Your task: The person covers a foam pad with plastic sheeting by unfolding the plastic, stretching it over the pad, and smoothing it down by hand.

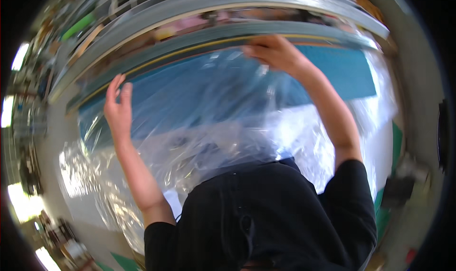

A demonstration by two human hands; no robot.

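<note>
A large sheet of clear plastic film [223, 147] lies wrinkled over a blue work surface [332, 69] and hangs down toward my body. Reaching to the far edge on the left, my left hand [119, 110] has its fingers stretched upward and its thumb apart, beside a long bar with a yellow strip [190, 48]. At the far edge right of centre, my right hand [277, 53] is closed, fingers bent and pressed together over the film. Folds in the plastic run down from there. Motion blurs the fingertips, so the exact grip is partly hidden.
Beyond the bar runs a long grey metal beam [204, 7], with mixed coloured items behind it. Bunched film [78, 169] spills over the left side. A dark box-like object [398, 191] is at the right, near green floor markings [397, 138].
</note>
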